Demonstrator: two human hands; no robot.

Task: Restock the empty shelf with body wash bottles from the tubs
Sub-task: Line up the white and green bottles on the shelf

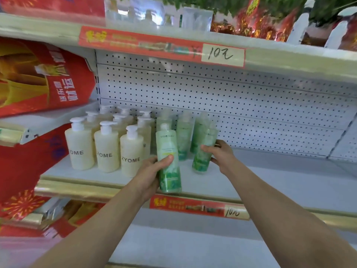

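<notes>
My left hand (pixel 152 171) grips a green body wash bottle (pixel 168 161) upright over the front edge of the white shelf (pixel 270 180). A second green bottle (pixel 202 153) stands on the shelf further right, and my right hand (pixel 220 151) is wrapped around it. Behind these two stand other green bottles (pixel 183 136) against the perforated back panel. To the left, several cream pump bottles (pixel 107 149) marked ZYOME stand in rows. No tubs are in view.
The shelf's right half is bare up to a divider (pixel 340 136). Red gift bags (pixel 38 78) crowd the left side. A red price strip (pixel 193 206) runs along the shelf's gold front edge. Another shelf (pixel 173 238) lies below, and a stocked one above.
</notes>
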